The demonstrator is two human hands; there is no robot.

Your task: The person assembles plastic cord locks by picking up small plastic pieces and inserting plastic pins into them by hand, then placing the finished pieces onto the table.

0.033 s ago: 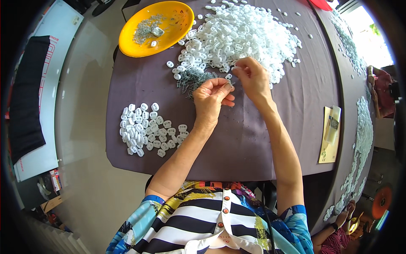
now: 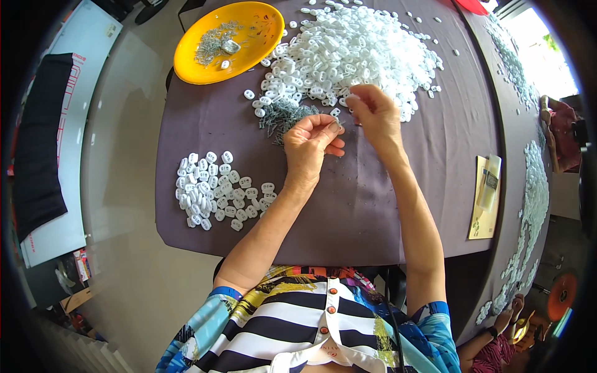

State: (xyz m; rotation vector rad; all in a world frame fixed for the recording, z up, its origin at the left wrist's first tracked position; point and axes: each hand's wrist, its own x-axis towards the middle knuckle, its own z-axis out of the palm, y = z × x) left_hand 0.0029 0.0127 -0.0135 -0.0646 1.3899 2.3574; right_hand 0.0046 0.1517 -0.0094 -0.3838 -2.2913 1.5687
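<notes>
My left hand (image 2: 311, 137) is closed in a pinch over the near edge of a heap of thin grey metal pins (image 2: 283, 118). A small pale, thin piece, probably a pin, pokes out at its fingertips. To its right, my right hand (image 2: 376, 118) is also pinched, with what looks like a small white plastic piece between thumb and index finger. Just beyond both hands spreads a large heap of white oval plastic pieces (image 2: 354, 50) with slots. Nearer and to the left lies a smaller group of white pieces (image 2: 211, 189) with dark marks.
At the far left, a yellow plate (image 2: 264, 46) holds silvery pins and a white piece. A flat brown packet (image 2: 485, 199) lies on the right of the dark tablecloth (image 2: 348, 217). More pale pieces (image 2: 535, 193) cover another table, where other people's arms show.
My right hand has shifted slightly right, its fingers still pinched. My left hand stays in place.
</notes>
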